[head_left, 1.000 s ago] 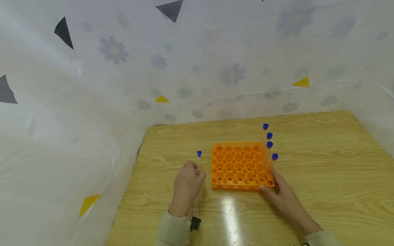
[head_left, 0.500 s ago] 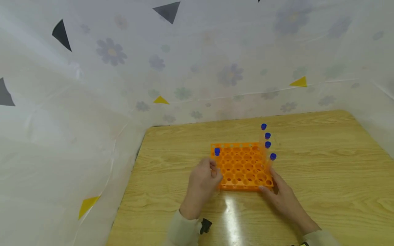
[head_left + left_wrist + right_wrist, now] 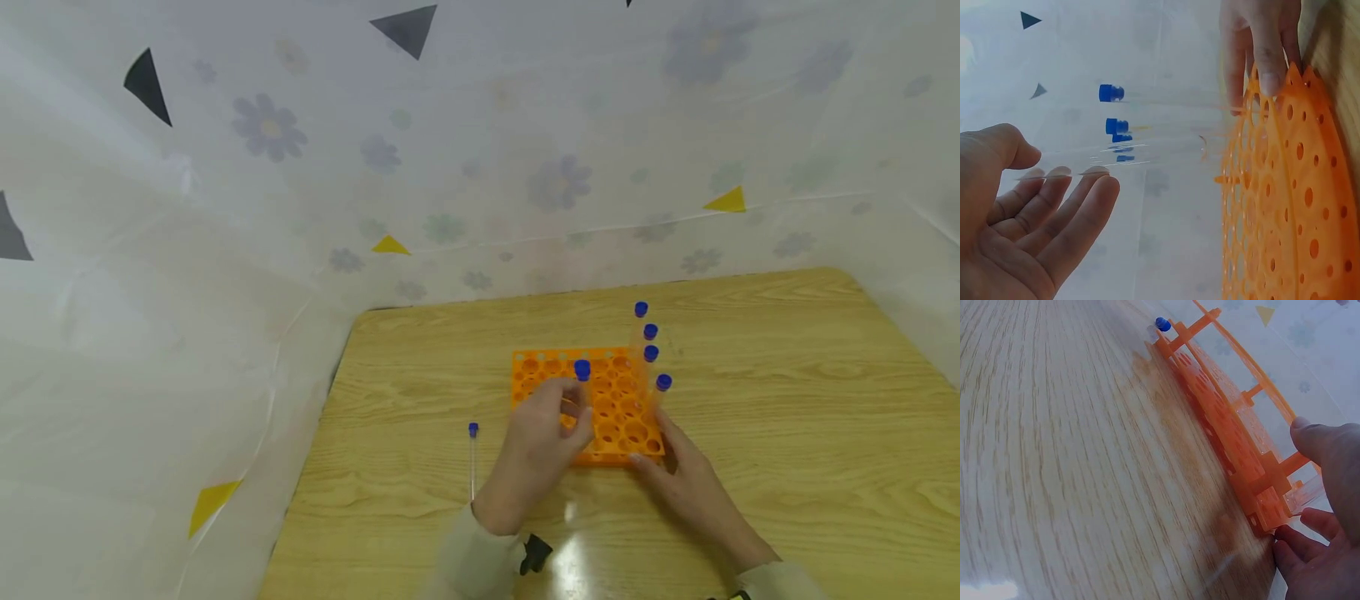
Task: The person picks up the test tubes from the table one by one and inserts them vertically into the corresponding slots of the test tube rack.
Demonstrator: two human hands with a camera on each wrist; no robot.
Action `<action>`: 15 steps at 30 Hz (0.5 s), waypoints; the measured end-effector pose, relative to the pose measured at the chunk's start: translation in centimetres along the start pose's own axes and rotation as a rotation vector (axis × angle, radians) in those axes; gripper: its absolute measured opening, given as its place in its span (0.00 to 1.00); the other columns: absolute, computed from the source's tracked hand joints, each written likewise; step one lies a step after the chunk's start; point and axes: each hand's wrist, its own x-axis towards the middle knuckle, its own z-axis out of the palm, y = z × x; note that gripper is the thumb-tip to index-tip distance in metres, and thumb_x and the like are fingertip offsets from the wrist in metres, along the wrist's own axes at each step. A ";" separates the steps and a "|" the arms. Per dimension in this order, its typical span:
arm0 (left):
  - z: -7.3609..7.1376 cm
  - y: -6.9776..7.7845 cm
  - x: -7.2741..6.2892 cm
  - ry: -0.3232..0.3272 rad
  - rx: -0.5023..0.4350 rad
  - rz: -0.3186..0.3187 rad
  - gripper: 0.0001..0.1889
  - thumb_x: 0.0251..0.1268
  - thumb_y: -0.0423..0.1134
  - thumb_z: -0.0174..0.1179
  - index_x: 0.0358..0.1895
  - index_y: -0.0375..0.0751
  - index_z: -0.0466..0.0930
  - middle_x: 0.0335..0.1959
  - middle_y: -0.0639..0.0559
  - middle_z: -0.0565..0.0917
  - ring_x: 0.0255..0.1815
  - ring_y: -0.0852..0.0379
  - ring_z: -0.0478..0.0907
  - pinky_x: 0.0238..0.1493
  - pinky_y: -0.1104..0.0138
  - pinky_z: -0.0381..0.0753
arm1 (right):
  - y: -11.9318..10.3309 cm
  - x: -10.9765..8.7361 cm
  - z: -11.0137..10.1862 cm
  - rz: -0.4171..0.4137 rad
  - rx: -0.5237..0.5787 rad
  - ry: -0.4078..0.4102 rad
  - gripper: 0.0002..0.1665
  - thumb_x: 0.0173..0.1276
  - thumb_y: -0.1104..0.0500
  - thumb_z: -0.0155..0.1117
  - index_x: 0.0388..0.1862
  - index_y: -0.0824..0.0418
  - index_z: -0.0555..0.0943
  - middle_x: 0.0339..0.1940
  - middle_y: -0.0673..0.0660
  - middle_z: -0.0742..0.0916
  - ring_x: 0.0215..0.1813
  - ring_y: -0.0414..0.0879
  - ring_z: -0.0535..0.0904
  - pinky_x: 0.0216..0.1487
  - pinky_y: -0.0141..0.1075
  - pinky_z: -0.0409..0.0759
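My left hand (image 3: pixel 542 437) pinches a clear test tube (image 3: pixel 1166 152) with a blue cap (image 3: pixel 582 370) between thumb and fingertips, above the orange test tube rack (image 3: pixel 611 459). Seen from the left wrist, the tube's lower end points toward the rack's holes; whether it touches one I cannot tell. My right hand (image 3: pixel 693 483) grips the rack's front right corner, its thumb (image 3: pixel 1310 439) on the upper plate and its fingers by the base. Several blue-capped test tubes (image 3: pixel 651 354) stand along the rack's right side.
Another blue-capped test tube (image 3: pixel 473 462) lies on the wooden table (image 3: pixel 397 400) left of the rack, its near end hidden behind my left wrist. White flowered sheeting (image 3: pixel 487 167) surrounds the table at the back and sides.
My left hand has carried its test tube rightward, from beside the rack to over its middle. The tube lying on the table has come into sight. My right hand stays at the corner.
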 end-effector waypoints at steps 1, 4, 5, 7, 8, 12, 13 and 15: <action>0.2 0.2 0.1 -0.006 -0.001 0.011 0.09 0.70 0.36 0.59 0.49 0.43 0.73 0.42 0.54 0.81 0.43 0.66 0.82 0.35 0.86 0.77 | 0.0 0.0 0.0 0.000 -0.002 0.001 0.52 0.72 0.40 0.59 0.83 0.50 0.43 0.82 0.66 0.54 0.79 0.69 0.52 0.73 0.65 0.55; 0.8 0.7 0.5 -0.019 -0.006 0.054 0.09 0.70 0.36 0.59 0.50 0.42 0.73 0.43 0.54 0.82 0.45 0.66 0.82 0.37 0.87 0.76 | 0.1 -0.1 0.0 -0.003 -0.005 0.008 0.51 0.72 0.40 0.59 0.83 0.48 0.43 0.81 0.66 0.56 0.79 0.68 0.53 0.72 0.64 0.57; 1.1 0.9 0.7 -0.024 -0.015 0.067 0.10 0.71 0.36 0.59 0.51 0.42 0.74 0.44 0.53 0.82 0.45 0.66 0.82 0.38 0.87 0.76 | 0.2 -0.1 0.0 -0.007 -0.007 0.011 0.51 0.72 0.40 0.59 0.83 0.48 0.43 0.81 0.66 0.56 0.78 0.68 0.54 0.71 0.63 0.58; 1.6 1.2 0.9 -0.028 -0.017 0.090 0.10 0.71 0.36 0.59 0.52 0.41 0.74 0.44 0.53 0.83 0.46 0.65 0.83 0.40 0.86 0.77 | 0.2 -0.1 0.0 -0.012 -0.008 0.013 0.50 0.72 0.40 0.59 0.83 0.46 0.43 0.81 0.65 0.57 0.78 0.67 0.56 0.70 0.64 0.59; 1.8 1.3 1.0 -0.028 -0.017 0.101 0.10 0.72 0.37 0.59 0.52 0.41 0.74 0.45 0.53 0.83 0.46 0.65 0.83 0.41 0.86 0.77 | 0.2 -0.1 0.1 -0.015 -0.007 0.012 0.50 0.72 0.41 0.59 0.83 0.45 0.43 0.81 0.65 0.58 0.78 0.67 0.56 0.70 0.64 0.60; 2.9 1.7 1.3 -0.045 0.010 0.118 0.11 0.74 0.40 0.58 0.53 0.42 0.74 0.46 0.54 0.83 0.45 0.66 0.83 0.43 0.85 0.77 | 0.2 -0.1 0.1 -0.025 -0.004 0.011 0.48 0.73 0.41 0.59 0.82 0.39 0.43 0.81 0.64 0.60 0.77 0.66 0.58 0.68 0.65 0.62; 3.2 1.7 1.4 -0.049 0.022 0.125 0.11 0.74 0.40 0.57 0.53 0.42 0.74 0.46 0.54 0.83 0.46 0.66 0.83 0.44 0.85 0.77 | 0.1 -0.1 0.1 -0.031 -0.001 0.014 0.48 0.73 0.41 0.59 0.82 0.38 0.44 0.80 0.64 0.60 0.77 0.67 0.59 0.68 0.65 0.62; 3.6 1.8 1.5 -0.047 0.050 0.149 0.11 0.74 0.40 0.57 0.53 0.42 0.74 0.45 0.55 0.83 0.46 0.67 0.82 0.44 0.85 0.76 | 0.1 -0.1 0.1 -0.038 0.001 0.018 0.48 0.72 0.41 0.60 0.81 0.36 0.44 0.80 0.64 0.61 0.77 0.67 0.59 0.68 0.66 0.62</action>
